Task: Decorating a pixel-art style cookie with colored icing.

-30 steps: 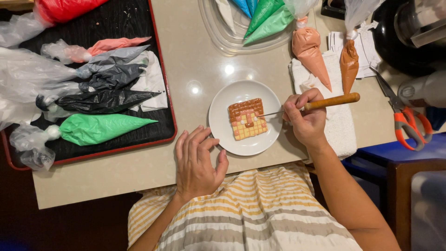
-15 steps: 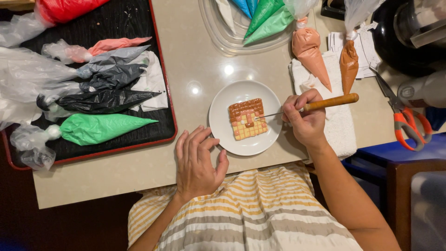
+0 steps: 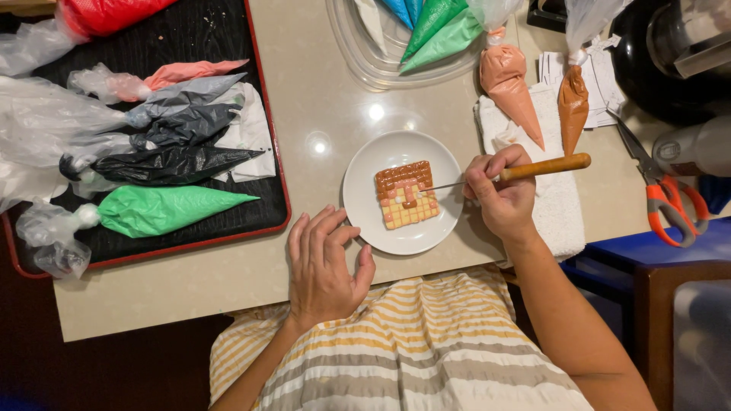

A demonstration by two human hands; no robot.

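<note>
Printed paper sheet (image 3: 601, 76): white with dark print, flat at the table's far right edge, partly under the orange piping bags.
Packages: none seen.
Signs, screens: none seen.

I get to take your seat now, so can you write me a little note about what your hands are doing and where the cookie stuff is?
Right hand: holds the wooden-handled needle tool, tip on the cookie.
Left hand: empty, flat on the table, beside the plate.
Square cookie lies on the white plate; brown icing covers its top, checked yellow squares below.
Icing bags: green, black and others on the tray; two brown ones on the towel.
Left: cannot tell.
</note>
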